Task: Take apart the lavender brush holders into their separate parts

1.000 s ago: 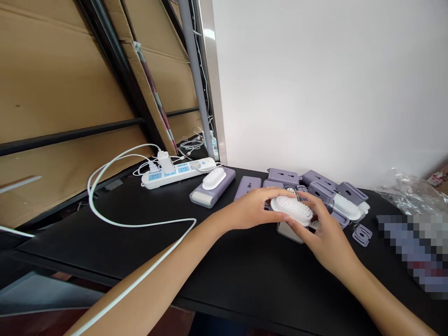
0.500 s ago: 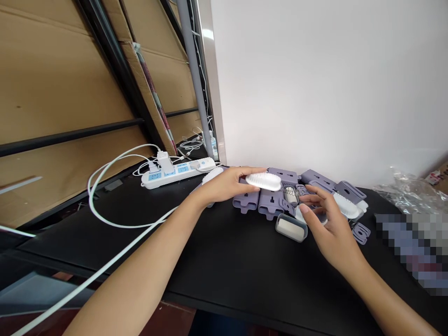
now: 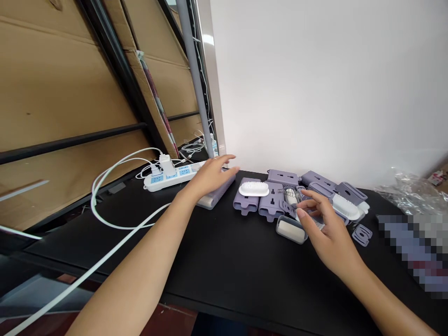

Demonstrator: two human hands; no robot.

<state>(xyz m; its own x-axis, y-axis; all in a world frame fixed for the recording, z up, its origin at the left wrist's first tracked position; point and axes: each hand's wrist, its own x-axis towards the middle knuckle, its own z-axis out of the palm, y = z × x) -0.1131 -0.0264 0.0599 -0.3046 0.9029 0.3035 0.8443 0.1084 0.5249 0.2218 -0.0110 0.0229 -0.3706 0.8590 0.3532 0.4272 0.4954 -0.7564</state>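
Note:
My left hand (image 3: 212,176) is open, fingers stretched out to the right above a long purple case (image 3: 221,190) with a pale end, which it partly covers. To its right, a white bristled brush head (image 3: 254,189) lies on a purple housing (image 3: 245,204), apart from the fingers. Another purple housing (image 3: 269,207) lies alongside. My right hand (image 3: 327,233) hovers with curved, parted fingers over small parts, some of them hidden behind it. Nearest to it are thin metal springs (image 3: 290,192) and a translucent box (image 3: 291,229) with a whitish insert.
A second white brush head (image 3: 346,206) lies among purple parts at right, near a flat slotted purple piece (image 3: 362,234). At left stands a white power strip (image 3: 178,176) with plugs; a white cable (image 3: 115,252) crosses the black table (image 3: 224,266). Crumpled clear plastic (image 3: 402,191) lies far right.
My left hand has let go of the white brush head, leaving it on the purple housing, and moved left over the long purple case. My right hand has barely moved.

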